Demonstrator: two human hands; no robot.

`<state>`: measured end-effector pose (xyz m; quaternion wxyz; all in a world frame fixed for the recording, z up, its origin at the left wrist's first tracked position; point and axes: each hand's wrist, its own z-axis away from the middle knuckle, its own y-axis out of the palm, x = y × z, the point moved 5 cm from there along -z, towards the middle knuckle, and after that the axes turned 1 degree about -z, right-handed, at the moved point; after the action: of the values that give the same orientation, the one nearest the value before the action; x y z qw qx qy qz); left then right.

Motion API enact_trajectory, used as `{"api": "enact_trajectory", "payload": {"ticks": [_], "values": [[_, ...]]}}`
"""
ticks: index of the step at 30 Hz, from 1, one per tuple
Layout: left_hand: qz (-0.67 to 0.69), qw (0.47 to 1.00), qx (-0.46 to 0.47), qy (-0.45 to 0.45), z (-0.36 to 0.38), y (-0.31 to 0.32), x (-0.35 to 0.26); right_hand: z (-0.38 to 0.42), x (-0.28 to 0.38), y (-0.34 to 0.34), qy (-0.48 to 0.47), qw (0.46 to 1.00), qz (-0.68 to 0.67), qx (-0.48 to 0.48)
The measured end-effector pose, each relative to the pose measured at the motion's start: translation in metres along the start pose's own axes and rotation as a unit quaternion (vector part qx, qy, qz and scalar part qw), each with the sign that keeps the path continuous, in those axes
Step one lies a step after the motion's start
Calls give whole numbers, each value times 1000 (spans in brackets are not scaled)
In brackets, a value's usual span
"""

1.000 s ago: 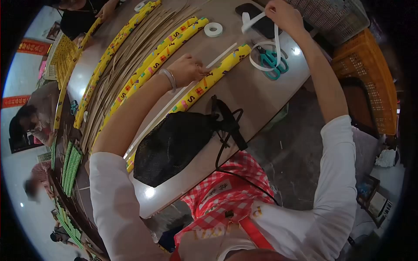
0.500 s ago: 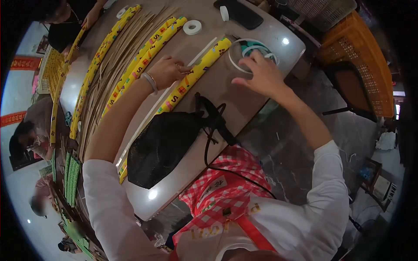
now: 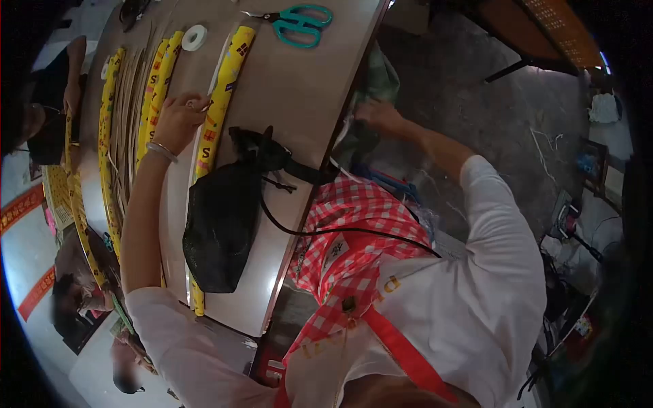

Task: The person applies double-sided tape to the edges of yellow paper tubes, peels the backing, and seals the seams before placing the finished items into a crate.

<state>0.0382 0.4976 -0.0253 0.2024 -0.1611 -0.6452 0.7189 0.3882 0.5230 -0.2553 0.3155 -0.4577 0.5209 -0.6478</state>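
My left hand (image 3: pixel 181 124) rests at the left edge of a yellow patterned tube (image 3: pixel 219 100), fingers loosely bent and apart, fingertips touching its side. A pale strip runs along that tube. Past the table's edge, my right hand (image 3: pixel 381 118) is closed, and a thin white strip (image 3: pixel 348 126) shows at its fingers, beside a dark green bag or cloth (image 3: pixel 381 75). Teal-handled scissors (image 3: pixel 299 26) lie on the table with their blades parted. A black mesh bag (image 3: pixel 221 228) covers the lower part of the tube.
More yellow patterned tubes (image 3: pixel 109 143) and thin brown strips (image 3: pixel 128 102) lie to the left. A white tape roll (image 3: pixel 194 38) sits near the tube's top. A black cord (image 3: pixel 299 232) crosses my checked apron (image 3: pixel 367 211). Other people work across the table (image 3: pixel 299 95).
My right hand has moved from the scissors to beyond the table edge. The white loops around the scissors are gone from there. My left hand stays by the tube; the view has shifted.
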Motion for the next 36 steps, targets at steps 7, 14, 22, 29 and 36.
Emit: {"api": "enact_trajectory", "payload": {"ticks": [7, 14, 22, 29, 36], "values": [[-39, 998, 54, -4, -5, -11, -13, -80, -57, 112, 169, 958, 229, 8], [-72, 995, 59, 33, -1, -3, -8, -9, 0, 60, 64, 925, 1, 376], [-42, 997, 47, 34, -1, -4, -6, -90, 91, -248, 28, 915, -392, 85], [-8, 998, 16, 58, 1, 5, 2, -214, 128, -228, -160, 959, -92, -215], [3, 1000, 5, 4, 1, 4, 1, -228, 111, -213, -97, 980, -38, -167]]}}
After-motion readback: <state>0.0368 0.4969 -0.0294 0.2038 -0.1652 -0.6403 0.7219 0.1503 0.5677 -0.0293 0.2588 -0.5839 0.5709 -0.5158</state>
